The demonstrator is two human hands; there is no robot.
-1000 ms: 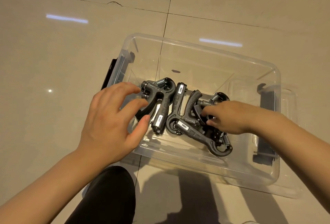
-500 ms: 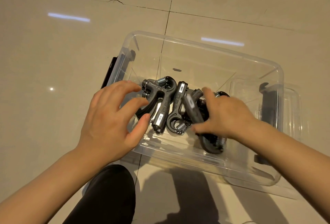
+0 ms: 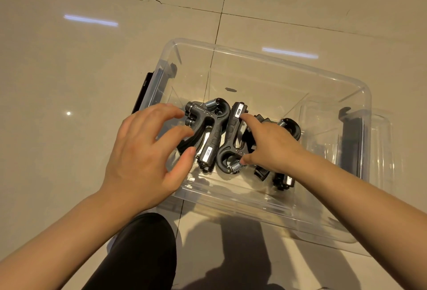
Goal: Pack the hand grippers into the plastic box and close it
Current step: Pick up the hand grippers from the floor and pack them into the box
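A clear plastic box stands open on the tiled floor. Several black hand grippers lie side by side on its bottom. The left hand gripper has its spring at the far end; the middle hand gripper has its spring at the near end. My left hand hovers over the box's left side with fingers spread, holding nothing. My right hand is inside the box, curled down over a third hand gripper that it mostly hides. Its index finger and thumb touch the middle gripper.
Black latches sit on the box's left end and right end. A clear lid shows beneath and beyond the box's right side. My knee in black cloth is close to the box's near wall.
My right hand has moved left and lowered the gripper it was holding beside the middle one. My left hand has barely moved.
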